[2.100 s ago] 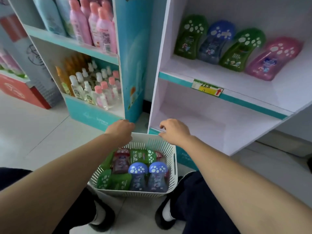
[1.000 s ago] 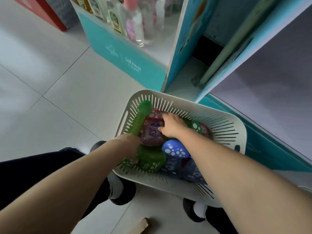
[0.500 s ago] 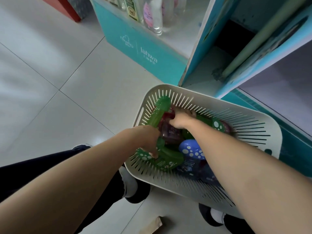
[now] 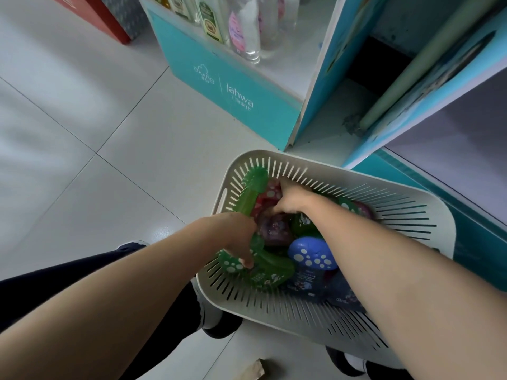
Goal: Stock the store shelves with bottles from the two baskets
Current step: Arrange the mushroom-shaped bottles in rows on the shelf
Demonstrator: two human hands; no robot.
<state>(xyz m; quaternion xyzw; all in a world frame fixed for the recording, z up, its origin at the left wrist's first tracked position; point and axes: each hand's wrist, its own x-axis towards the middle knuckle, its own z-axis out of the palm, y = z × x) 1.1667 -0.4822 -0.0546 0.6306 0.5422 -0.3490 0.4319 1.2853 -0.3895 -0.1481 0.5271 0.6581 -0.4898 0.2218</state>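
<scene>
In the white slotted basket (image 4: 274, 308) on the floor, a green bottle (image 4: 253, 187) is gripped by the left hand (image 4: 233, 234), fingers (image 4: 247, 260) curled round it near its spotted cap. Its long axis runs away along the basket's left wall. The right hand (image 4: 292, 200) is sunk among the far bottles, its fingers hidden, so their state cannot be told. The shelf (image 4: 452, 138) lies rightward, nearer the right hand.

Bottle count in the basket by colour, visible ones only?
green bottles: 3
blue bottles: 2
red bottles: 2
Total: 7
These are minimums, since part of the white basket is covered.
</scene>
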